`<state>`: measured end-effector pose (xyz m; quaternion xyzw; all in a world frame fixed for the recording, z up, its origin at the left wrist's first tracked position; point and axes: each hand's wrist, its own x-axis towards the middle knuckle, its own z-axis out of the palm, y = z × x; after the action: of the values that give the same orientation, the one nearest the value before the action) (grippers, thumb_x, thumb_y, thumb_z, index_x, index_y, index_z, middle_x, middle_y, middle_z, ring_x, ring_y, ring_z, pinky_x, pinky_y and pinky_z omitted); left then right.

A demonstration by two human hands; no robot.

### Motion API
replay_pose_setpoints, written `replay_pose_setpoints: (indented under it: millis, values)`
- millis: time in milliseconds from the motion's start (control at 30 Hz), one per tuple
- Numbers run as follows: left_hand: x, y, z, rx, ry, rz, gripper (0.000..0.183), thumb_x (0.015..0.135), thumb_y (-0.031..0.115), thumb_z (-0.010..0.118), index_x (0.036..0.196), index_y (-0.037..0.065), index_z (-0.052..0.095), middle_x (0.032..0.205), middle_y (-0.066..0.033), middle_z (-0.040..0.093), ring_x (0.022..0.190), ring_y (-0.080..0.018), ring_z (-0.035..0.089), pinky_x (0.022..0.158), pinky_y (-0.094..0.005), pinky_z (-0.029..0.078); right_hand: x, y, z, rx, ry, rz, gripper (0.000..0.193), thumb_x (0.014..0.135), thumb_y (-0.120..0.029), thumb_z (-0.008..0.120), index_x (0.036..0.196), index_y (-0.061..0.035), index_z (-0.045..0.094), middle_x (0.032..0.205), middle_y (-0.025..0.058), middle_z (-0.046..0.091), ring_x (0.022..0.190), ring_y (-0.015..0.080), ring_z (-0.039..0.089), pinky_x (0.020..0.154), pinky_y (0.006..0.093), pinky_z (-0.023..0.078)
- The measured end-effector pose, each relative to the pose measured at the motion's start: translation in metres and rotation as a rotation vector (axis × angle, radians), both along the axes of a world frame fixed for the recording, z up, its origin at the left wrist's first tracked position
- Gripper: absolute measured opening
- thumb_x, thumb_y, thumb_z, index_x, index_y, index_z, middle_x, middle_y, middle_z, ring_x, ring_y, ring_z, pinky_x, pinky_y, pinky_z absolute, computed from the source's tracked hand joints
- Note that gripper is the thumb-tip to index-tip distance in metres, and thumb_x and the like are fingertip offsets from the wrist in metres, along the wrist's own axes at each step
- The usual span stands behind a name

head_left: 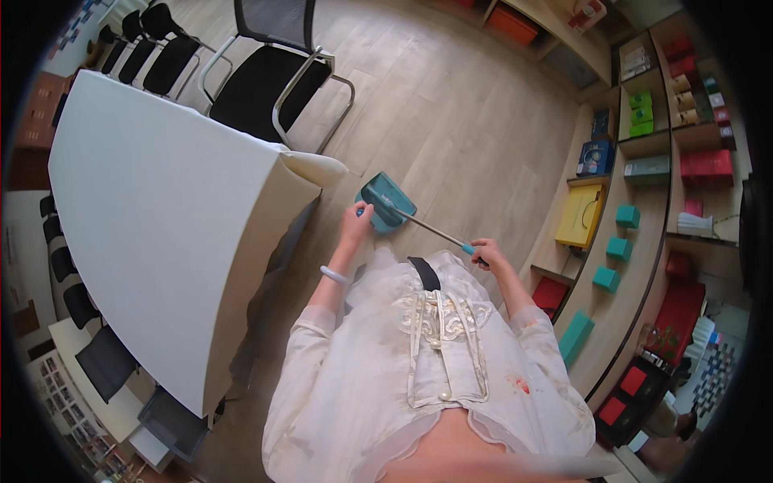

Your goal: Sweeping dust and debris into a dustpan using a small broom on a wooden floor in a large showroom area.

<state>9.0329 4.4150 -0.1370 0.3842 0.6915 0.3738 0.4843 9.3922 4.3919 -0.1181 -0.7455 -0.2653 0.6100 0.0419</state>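
1. We judge that cleaning up is in hand: a teal dustpan (388,222) sits just above the middle of the frame, and we work around it with both hands.
2. Our right hand (488,253), right of centre, is wrapped around the teal grip end of a metal rod (436,231). The rod slants up and left to the dustpan; we cannot tell whether it is fixed there or only reaches in.
3. Our left hand (355,223) is at the dustpan's left edge, its fingers curled around a small blue handle end (361,212); what that belongs to is hidden.
4. So the dustpan lies beside our left hand and up-left of our right, at the rod's far end.
5. The next move, we think, calls for a steady rod and a level dustpan, clear of the white-covered table (161,217) at left.
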Motion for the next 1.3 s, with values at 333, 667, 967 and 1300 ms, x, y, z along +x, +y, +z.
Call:
replay_pose_setpoints:
  millis: [333,667,967,1300]
  values:
    - [-0.051,0.039,0.022,-0.036,-0.039,0.174,0.024,0.084,0.024,0.056,0.070,0.005,0.055,0.061,-0.0004,0.052,0.045,-0.0084,0.051,0.041,-0.0225,0.040,-0.051,0.125,-0.027,0.343,-0.171,0.318,0.035,0.063,-0.003,0.059,0.098,0.0002,0.060,0.066,0.0116,0.059,0.053,0.0179,0.055,0.048,0.0314,0.043]
    - [-0.088,0.121,-0.003,-0.029,0.002,0.304,0.022,0.085,0.024,0.055,0.071,0.006,0.054,0.063,-0.0004,0.054,0.042,-0.0081,0.049,0.040,-0.0214,0.040,-0.112,0.177,-0.065,0.212,-0.068,0.595,0.044,0.064,-0.001,0.060,0.107,0.0005,0.055,0.058,0.0061,0.052,0.040,0.0129,0.046,0.034,0.0287,0.032]
    - [-0.095,0.179,0.019,-0.070,-0.037,0.347,0.022,0.084,0.023,0.053,0.070,0.006,0.055,0.061,-0.0002,0.053,0.042,-0.0081,0.052,0.039,-0.0204,0.043,-0.071,0.304,-0.013,-0.038,0.219,0.259,0.047,0.064,0.003,0.055,0.111,0.0018,0.056,0.061,0.0096,0.056,0.041,0.0124,0.045,0.036,0.0298,0.032]
    - [-0.104,0.257,0.002,-0.058,0.000,0.357,0.022,0.084,0.023,0.052,0.070,0.007,0.053,0.062,-0.0001,0.052,0.044,-0.0077,0.049,0.042,-0.0194,0.041,-0.107,0.452,-0.103,0.466,-0.183,0.483,0.038,0.068,0.000,0.055,0.106,-0.0026,0.058,0.059,0.0079,0.053,0.043,0.0151,0.047,0.037,0.0305,0.034]
